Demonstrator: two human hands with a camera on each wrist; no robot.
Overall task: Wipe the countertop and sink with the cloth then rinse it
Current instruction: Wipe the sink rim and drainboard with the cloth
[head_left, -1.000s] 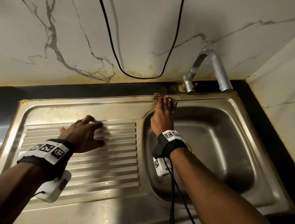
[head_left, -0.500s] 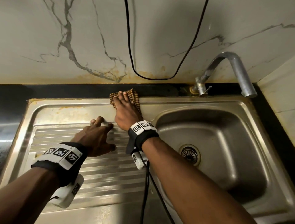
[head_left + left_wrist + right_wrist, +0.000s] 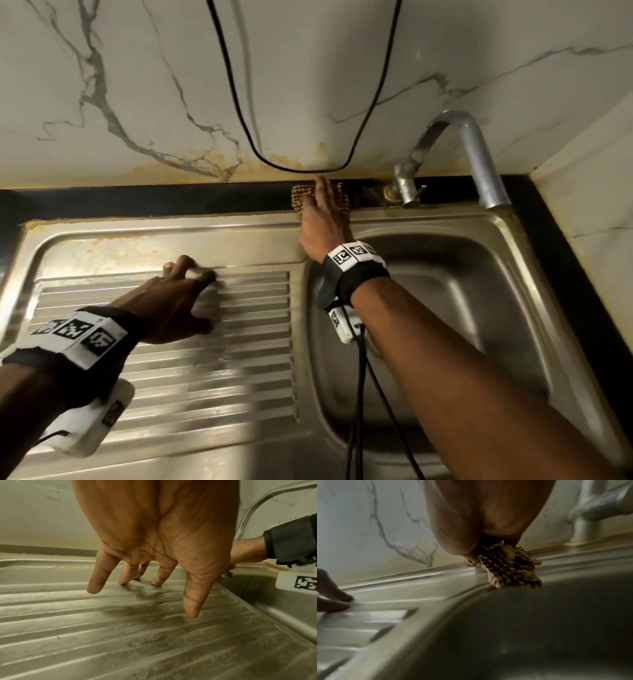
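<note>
- Two bare hands were in view over a steel sink unit, both w/ tagged wrist bands.
- Right hand (image 3: 323, 222) lay flat on the cloth (image 3: 342, 200), fingers stretched fwd and fairly straight, pressing it down rather than gripping it; the fingertips reached almost to the wall base.
- Cloth was brown checked and bunched under the palm, and sat on the black countertop strip (image 3: 137, 202) and the sink's back rim, just left of the tap (image 3: 472, 157).
- In the right wrist view the cloth (image 3: 508, 568) stuck out below the palm at the rim, right at the edge of the sink (image 3: 539, 635) bowl; that view was blurry.
- Left hand (image 3: 171, 301) held nothing. Fingers were spread and only lightly bent, tips touching the drainboard (image 3: 222, 377) at the top of its ridges.
- In the left wrist view the left hand (image 3: 154, 534) showed palm down, w/ the middle fingertips on the metal; the thumb and little finger looked slightly lifted, can't tell for sure.
- Drainboard (image 3: 120, 635) looked streaky and dull, w/ orange stains near its back edge.
- Black cable (image 3: 239, 102) hung in a loop on the marble wall (image 3: 137, 68), its low point just above the right hand's fingertips.
- Sink bowl (image 3: 479, 308) was right of the drainboard, w/ the right forearm crossing over it.
</note>
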